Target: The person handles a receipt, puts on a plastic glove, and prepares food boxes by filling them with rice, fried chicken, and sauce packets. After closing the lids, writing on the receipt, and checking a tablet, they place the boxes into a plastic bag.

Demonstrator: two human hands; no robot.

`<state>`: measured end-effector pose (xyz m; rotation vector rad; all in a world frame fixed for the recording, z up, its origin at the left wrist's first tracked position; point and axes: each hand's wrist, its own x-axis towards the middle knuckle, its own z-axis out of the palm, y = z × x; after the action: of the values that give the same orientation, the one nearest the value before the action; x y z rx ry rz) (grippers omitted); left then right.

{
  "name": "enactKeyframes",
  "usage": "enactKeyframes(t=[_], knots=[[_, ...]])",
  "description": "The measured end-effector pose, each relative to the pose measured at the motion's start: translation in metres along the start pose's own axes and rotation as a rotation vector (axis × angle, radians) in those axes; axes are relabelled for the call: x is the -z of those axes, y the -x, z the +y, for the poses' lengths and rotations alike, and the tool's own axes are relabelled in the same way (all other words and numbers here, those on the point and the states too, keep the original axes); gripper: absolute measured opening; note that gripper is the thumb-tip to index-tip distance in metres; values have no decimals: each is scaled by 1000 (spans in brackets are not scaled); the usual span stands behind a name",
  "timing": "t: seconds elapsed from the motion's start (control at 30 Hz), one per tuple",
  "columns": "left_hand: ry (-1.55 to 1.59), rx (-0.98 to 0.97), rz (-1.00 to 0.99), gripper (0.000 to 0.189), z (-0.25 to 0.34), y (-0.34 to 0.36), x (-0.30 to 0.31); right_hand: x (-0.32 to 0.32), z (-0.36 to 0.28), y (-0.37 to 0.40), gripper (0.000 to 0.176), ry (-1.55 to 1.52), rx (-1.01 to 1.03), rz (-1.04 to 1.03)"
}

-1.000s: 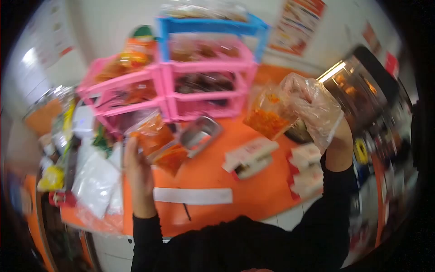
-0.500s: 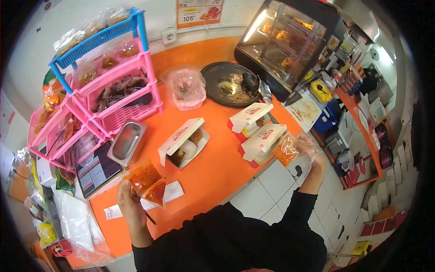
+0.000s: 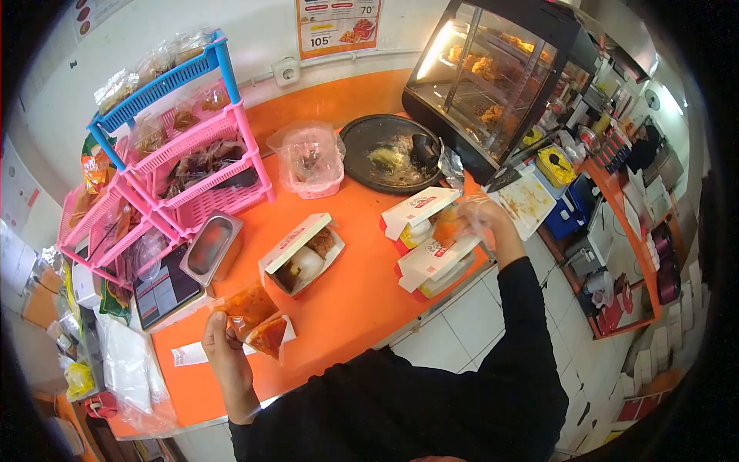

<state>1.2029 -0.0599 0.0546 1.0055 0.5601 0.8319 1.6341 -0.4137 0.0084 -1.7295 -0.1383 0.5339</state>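
Note:
My left hand (image 3: 223,348) pinches clear plastic packets of red-orange sauce (image 3: 250,317) over the front left of the orange counter. My right hand (image 3: 494,223), in a clear plastic glove, grips another sauce packet (image 3: 448,228), somewhat blurred. It hangs over the inner side of the rear meal box (image 3: 412,208), just above the raised lid of the front meal box (image 3: 435,266). A third meal box (image 3: 299,245) stands open between my hands, holding a white mound of rice (image 3: 308,264) and a browned fried piece.
A round black tray (image 3: 362,165) and a pink basket lined with plastic (image 3: 312,181) stand behind the boxes. Pink and blue stacked racks (image 3: 204,196), a metal pan (image 3: 209,248) and a tablet (image 3: 162,289) are at left. A glass food warmer (image 3: 477,85) stands back right.
My right hand has moved left and up with its sauce packet, from beside the front box to above the boxes. My left hand stays nearly in place, still holding its packets.

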Motion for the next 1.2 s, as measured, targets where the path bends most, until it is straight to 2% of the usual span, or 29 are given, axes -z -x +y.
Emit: enactKeyframes(t=[0.1, 0.23, 0.3, 0.33, 0.37, 0.43, 0.5, 0.53, 0.63, 0.67, 0.77, 0.87, 0.97, 1.0, 1.1, 1.2], knots=[[0, -6, 16, 23, -5, 4, -19, -25, -17, -13, 10, -246, -184, -159], [46, 0, 10, 24, -9, 7, -42, -36, -31, 1, 25, 1655, 638, -113], [74, 5, 10, 25, -7, 10, -59, -66, -96, 51, 32, 1422, 322, -79], [62, 26, -12, 26, -9, 10, -61, -71, -93, 57, 32, 1276, 295, -76], [105, 37, -28, 27, -8, 9, -70, -75, -57, 59, 33, 691, 565, -287], [172, 86, -61, 26, -11, 6, -82, -105, -51, 85, 35, 285, 896, -504], [264, 127, -108, 24, -16, 5, -88, -173, -82, 129, 34, 432, 937, -566], [260, 151, -129, 30, -21, 3, -84, -196, -79, 139, 31, 371, 842, -605], [360, 100, -82, 20, -11, 4, -91, -233, -46, 127, 27, -116, 349, -780], [346, 86, -95, 20, -10, 4, -84, -242, -45, 131, 18, -218, 263, -695], [190, 10, 28, 27, -27, -1, -49, -243, -65, 132, 15, 121, 515, -711], [-367, -429, 22, 37, -2, -5, -55, -240, -77, 119, 14, 360, 810, -843], [-933, -559, -536, 50, 19, -13, -57, -241, -87, 109, 16, 522, 986, -982], [-1001, -480, -664, 39, 19, -17, -61, -240, -90, 107, 16, 549, 993, -1003], [-1071, -478, -826, 21, 13, -30, -62, -238, -104, 102, 17, 594, 996, -1029], [-996, -478, -721, 12, 14, -27, -72, -234, -111, 104, 17, 600, 978, -995]])
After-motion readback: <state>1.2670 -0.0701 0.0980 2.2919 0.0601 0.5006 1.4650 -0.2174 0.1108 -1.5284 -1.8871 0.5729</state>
